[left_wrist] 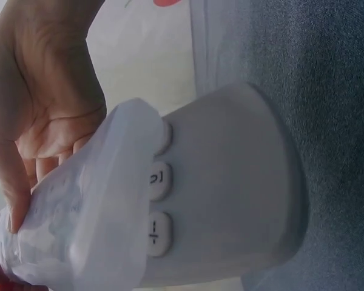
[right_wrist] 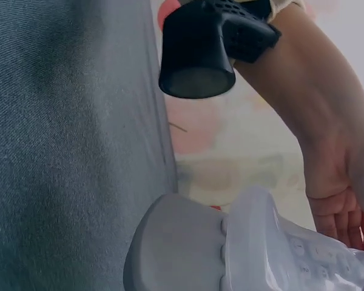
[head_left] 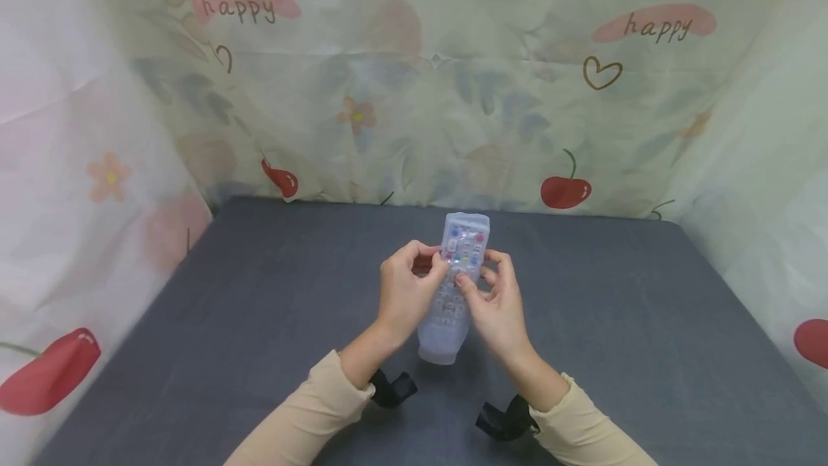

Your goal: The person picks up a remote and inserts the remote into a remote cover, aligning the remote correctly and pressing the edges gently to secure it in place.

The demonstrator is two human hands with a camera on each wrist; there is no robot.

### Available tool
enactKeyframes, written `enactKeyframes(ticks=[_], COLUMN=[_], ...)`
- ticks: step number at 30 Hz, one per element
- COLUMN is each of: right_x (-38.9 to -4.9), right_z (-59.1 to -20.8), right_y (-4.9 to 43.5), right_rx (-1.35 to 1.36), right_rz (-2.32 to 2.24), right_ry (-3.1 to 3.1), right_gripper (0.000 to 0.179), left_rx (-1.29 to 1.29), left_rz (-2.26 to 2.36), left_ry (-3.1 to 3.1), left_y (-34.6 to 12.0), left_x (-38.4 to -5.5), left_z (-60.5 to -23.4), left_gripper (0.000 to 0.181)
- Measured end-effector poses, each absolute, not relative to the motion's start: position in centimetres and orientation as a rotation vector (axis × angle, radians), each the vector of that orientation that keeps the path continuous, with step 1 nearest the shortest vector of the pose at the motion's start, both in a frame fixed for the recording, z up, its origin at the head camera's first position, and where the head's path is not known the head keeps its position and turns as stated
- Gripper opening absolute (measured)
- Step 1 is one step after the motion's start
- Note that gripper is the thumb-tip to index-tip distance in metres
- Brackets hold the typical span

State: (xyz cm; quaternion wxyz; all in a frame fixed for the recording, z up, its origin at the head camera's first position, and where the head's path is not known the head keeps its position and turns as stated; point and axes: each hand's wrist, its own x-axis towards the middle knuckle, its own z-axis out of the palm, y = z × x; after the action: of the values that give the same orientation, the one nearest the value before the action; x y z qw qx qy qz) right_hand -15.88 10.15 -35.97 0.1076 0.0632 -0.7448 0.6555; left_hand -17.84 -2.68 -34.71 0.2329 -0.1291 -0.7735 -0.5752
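Note:
A whitish remote control [left_wrist: 236,182] with several buttons is inside a translucent, soft-looking cover [left_wrist: 118,200]. In the left wrist view the cover's loose edge stands off the remote, whose lower end sticks out bare beside a row of buttons. The left hand [head_left: 404,286] pinches the cover's upper left side between thumb and fingers. From the other side, the right hand [head_left: 501,304] holds the covered remote, its thumb on the front face and its fingers along the side. Coloured buttons show through the cover in the head view. The back of the remote is hidden.
Beneath the hands lies a dark grey tabletop [head_left: 259,308]. Printed curtains [head_left: 440,106] with cherries and flowers enclose the back and sides. Black wrist straps or mounts [head_left: 507,419] hang near both sleeves; a black camera [right_wrist: 200,54] shows on the other wrist.

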Motion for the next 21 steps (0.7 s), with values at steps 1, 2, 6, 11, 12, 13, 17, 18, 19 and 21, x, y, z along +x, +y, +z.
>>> enactKeyframes(ticks=[1, 2, 6, 11, 12, 13, 17, 18, 19, 21], right_x=[-15.9, -16.0, -16.3, -16.5, -16.5, -16.5, -16.5, -16.6, -16.6, -16.7], right_z=[-35.9, -35.9, -35.8, -35.6, -35.6, -35.6, -35.6, -35.6, -35.7, -35.7], right_y=[10.2, 10.3, 10.6, 11.0, 11.0, 11.1, 11.1, 11.1, 11.1, 11.2], right_rx=[0.189, 0.192, 0.200, 0.233, 0.241, 0.248, 0.268, 0.274, 0.281, 0.309], right_rz=[1.932, 1.937, 1.961, 1.979, 1.980, 1.980, 1.978, 1.972, 1.962, 1.931], right_ry=[-2.192, -2.194, -2.207, -2.277, -2.297, -2.317, -2.383, -2.399, -2.420, -2.458], right_gripper=[0.041, 0.041, 0.041, 0.040, 0.040, 0.040, 0.041, 0.042, 0.043, 0.046], left_rx=[-0.361, -0.372, -0.430, -0.409, -0.404, -0.396, -0.403, -0.396, -0.382, -0.360], left_rz=[-1.581, -1.579, -1.581, -1.678, -1.684, -1.686, -1.700, -1.714, -1.740, -1.781], left_ry=[-2.120, -2.119, -2.144, -2.265, -2.298, -2.333, -2.418, -2.420, -2.417, -2.394], left_y=[-2.7, -2.6, -2.8, -3.3, -3.5, -3.6, -3.9, -4.0, -4.0, -4.1], left_x=[-17.8, -17.8, -17.9, -18.2, -18.2, -18.3, -18.7, -18.7, -18.8, -18.8], left_z=[-34.8, -34.8, -34.8, -34.3, -34.2, -34.1, -34.1, -34.1, -34.1, -34.1], left_gripper=[0.010, 0.010, 0.013, 0.030, 0.032, 0.033, 0.029, 0.028, 0.027, 0.026])
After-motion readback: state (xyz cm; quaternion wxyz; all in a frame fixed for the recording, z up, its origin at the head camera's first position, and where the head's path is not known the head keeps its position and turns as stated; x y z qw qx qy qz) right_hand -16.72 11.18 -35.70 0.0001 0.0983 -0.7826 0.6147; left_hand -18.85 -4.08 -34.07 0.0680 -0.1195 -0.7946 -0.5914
